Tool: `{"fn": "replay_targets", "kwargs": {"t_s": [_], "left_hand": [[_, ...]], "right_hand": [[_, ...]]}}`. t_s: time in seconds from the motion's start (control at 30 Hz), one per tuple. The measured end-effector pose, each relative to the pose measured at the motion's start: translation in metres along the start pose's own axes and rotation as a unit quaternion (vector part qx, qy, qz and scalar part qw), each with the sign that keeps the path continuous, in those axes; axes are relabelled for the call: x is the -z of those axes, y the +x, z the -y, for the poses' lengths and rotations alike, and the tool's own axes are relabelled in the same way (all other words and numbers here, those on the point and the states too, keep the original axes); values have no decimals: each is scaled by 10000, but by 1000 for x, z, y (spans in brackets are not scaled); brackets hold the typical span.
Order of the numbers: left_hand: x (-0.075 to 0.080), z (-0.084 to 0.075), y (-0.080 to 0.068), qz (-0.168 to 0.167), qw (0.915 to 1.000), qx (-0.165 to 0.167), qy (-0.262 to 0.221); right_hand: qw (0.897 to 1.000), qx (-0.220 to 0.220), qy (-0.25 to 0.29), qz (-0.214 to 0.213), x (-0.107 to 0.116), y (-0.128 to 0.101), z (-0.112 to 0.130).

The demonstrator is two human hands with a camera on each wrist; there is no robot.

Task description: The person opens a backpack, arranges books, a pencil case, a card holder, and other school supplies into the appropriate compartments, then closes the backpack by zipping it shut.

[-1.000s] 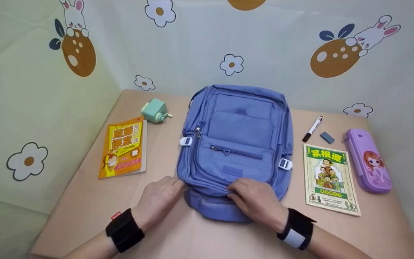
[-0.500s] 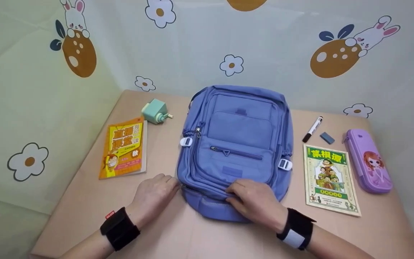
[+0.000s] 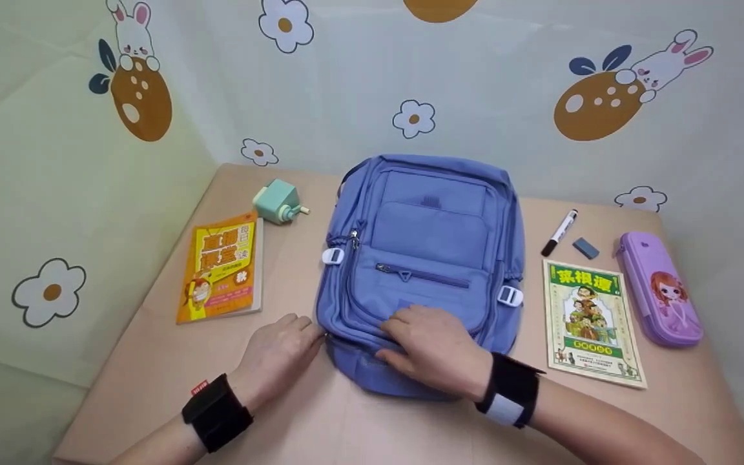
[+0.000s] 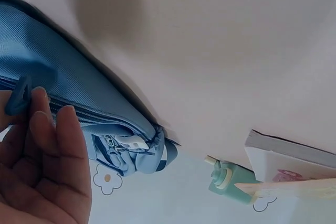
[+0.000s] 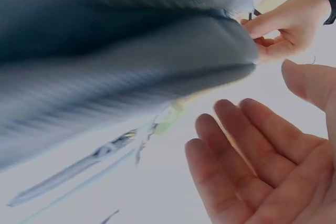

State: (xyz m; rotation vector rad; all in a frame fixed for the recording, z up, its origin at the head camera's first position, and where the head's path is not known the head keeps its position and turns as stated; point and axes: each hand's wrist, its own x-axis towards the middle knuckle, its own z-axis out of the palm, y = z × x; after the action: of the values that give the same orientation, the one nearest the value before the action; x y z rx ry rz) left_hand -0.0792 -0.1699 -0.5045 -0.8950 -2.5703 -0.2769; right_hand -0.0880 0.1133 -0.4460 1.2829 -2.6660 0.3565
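A blue backpack [image 3: 420,258] lies flat in the middle of the table [image 3: 152,361], front pockets up, its bottom end toward the person. The left hand [image 3: 278,352] sits at the near left corner of the backpack, its fingertips [image 4: 39,106] pinching a small blue zipper pull [image 4: 18,95] at the seam; the left wrist view shows the pull caught between thumb and fingers. The right hand [image 3: 433,349] lies over the near edge of the backpack, palm down, close to the left hand. In the right wrist view its fingers [image 5: 247,150] are straight and slightly spread, holding nothing, with the blurred blue fabric just beside them. Both wrists carry black straps.

On the left side of the table lies an orange book [image 3: 222,268], and beyond it, at the far left, stands a green sharpener [image 3: 278,201]. The left wrist view shows the sharpener just beside the book's corner. On the right lies a green book [image 3: 591,320], near the backpack but not touching it. Farther off, a marker [image 3: 559,232] and a small grey eraser [image 3: 585,248] lie side by side. A purple pencil case [image 3: 659,289] lies along the right edge, just beside the green book. A pale cloth with rabbits and flowers hangs behind the table.
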Motion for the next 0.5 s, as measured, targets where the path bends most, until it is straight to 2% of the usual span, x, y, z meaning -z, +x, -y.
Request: {"fn": "replay_targets", "kwargs": {"t_s": [0.1, 0.2, 0.5], "left_hand": [[-1, -1, 0, -13, 9999, 84, -147], [-2, -2, -1, 49, 9995, 141, -274], [-3, -1, 0, 25, 9997, 150, -206]], "right_hand": [[9989, 61, -293, 353, -2, 12, 9], [9971, 126, -591, 463, -8, 21, 17], [9907, 376, -1304, -95, -23, 33, 21]]}}
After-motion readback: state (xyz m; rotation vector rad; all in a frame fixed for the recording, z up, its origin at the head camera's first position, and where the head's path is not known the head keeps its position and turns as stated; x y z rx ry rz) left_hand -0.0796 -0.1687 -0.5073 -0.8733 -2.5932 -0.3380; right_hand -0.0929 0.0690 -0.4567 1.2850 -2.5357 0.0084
